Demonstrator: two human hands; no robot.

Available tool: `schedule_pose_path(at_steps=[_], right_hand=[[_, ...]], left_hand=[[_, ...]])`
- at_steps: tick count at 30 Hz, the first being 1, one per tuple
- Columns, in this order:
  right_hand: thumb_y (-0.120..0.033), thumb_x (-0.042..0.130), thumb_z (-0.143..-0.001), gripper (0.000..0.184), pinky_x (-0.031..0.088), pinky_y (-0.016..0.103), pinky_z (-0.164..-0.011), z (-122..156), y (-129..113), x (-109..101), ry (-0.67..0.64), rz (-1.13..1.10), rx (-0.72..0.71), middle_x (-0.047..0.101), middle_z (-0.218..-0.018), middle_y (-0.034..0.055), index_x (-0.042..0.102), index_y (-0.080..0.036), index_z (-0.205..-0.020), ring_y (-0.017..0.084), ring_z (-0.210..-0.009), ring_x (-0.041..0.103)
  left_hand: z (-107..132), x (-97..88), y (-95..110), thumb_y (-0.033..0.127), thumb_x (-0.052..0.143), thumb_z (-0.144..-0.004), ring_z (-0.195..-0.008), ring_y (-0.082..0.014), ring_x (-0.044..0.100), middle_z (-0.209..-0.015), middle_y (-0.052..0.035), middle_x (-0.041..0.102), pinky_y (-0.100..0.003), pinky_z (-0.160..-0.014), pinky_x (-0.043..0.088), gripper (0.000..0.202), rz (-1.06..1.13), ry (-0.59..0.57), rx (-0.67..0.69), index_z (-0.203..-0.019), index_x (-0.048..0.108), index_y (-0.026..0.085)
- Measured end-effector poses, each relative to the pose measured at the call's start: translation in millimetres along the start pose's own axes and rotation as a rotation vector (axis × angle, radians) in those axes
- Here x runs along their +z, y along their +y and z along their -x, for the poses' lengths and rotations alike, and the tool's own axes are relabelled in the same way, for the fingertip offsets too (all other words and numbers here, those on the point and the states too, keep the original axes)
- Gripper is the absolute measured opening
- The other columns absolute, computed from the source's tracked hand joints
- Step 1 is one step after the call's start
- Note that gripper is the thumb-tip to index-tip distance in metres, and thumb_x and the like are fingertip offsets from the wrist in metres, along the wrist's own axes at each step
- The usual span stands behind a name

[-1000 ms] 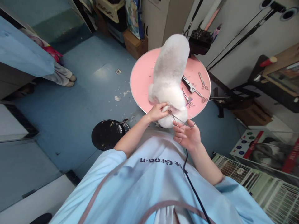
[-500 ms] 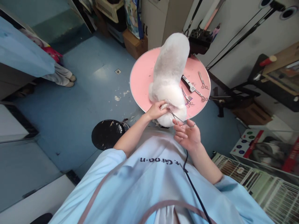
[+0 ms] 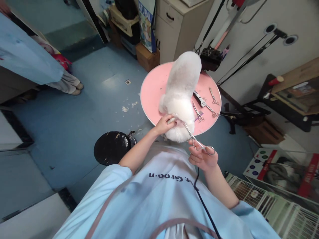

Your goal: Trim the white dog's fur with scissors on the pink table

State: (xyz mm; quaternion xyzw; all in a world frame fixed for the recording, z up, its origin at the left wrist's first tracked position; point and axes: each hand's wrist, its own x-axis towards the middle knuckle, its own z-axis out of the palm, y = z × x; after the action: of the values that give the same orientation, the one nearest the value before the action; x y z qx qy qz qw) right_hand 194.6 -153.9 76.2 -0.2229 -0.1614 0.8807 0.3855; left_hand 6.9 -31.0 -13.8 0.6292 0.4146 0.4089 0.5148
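Note:
A white, fluffy dog (image 3: 184,74) stands on a round pink table (image 3: 153,86), its long body stretching away from me. My left hand (image 3: 163,125) is closed on a small white furry part of the dog at its near end; which part I cannot tell. In my right hand (image 3: 204,158) is a pair of scissors (image 3: 197,140), thumb and fingers at the handle rings. Their blades point up and left, with the tips against the fur close to my left fingers. The handles are spread apart.
On the table's right side lie a clipper (image 3: 200,99), curved scissors (image 3: 197,111) and more scissors (image 3: 213,96). A black stool (image 3: 112,148) stands left of the table. Another person in a blue gown (image 3: 30,56) is at far left. A black cord (image 3: 205,200) hangs over my apron.
My right hand and the scissors have moved down and slightly right, with the handles spread wider. My left hand keeps its hold. The whole view has shifted a little.

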Motion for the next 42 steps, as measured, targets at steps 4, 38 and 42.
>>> schedule_pose_path(at_steps=[4, 38, 42], right_hand=[[-0.048, 0.059, -0.071, 0.048, 0.024, 0.02, -0.041, -7.3, -1.2, -13.0, -0.24, -0.016, 0.035, 0.036, -0.058, -0.0085, 0.053, -0.019, -0.108, 0.003, -0.036, 0.022], [-0.054, 0.062, -0.068, 0.06, 0.029, 0.023, -0.049, 93.6, -6.3, -81.8, -0.477, 0.216, 0.172, 0.048, -0.071, -0.0001, 0.051, -0.013, -0.111, 0.008, -0.051, 0.039], [-0.057, 0.063, -0.067, 0.063, 0.03, 0.023, -0.051, 106.9, -13.3, -78.9, -0.501, 0.3, 0.134, 0.048, -0.072, -0.0003, 0.05, -0.015, -0.112, 0.008, -0.052, 0.039]], left_hand=[[36.2, 6.1, 29.1, 0.029, 0.055, -0.081, -0.092, -0.0156, 0.056, -0.094, -0.0071, 0.061, -0.03, -0.087, 0.044, 0.024, 0.003, 0.286, 0.034, -0.095, 0.07, 0.016], [119.2, 94.5, 88.2, 0.044, 0.048, -0.084, -0.048, -0.0068, 0.044, -0.049, 0.0028, 0.046, -0.02, -0.053, 0.04, 0.041, 0.075, 0.549, -0.235, -0.056, 0.052, 0.015], [128.6, 95.8, 112.1, 0.032, 0.063, -0.074, -0.081, -0.0129, 0.06, -0.088, -0.0056, 0.067, -0.026, -0.076, 0.048, 0.023, -0.143, 0.277, -0.189, -0.09, 0.066, 0.015]])
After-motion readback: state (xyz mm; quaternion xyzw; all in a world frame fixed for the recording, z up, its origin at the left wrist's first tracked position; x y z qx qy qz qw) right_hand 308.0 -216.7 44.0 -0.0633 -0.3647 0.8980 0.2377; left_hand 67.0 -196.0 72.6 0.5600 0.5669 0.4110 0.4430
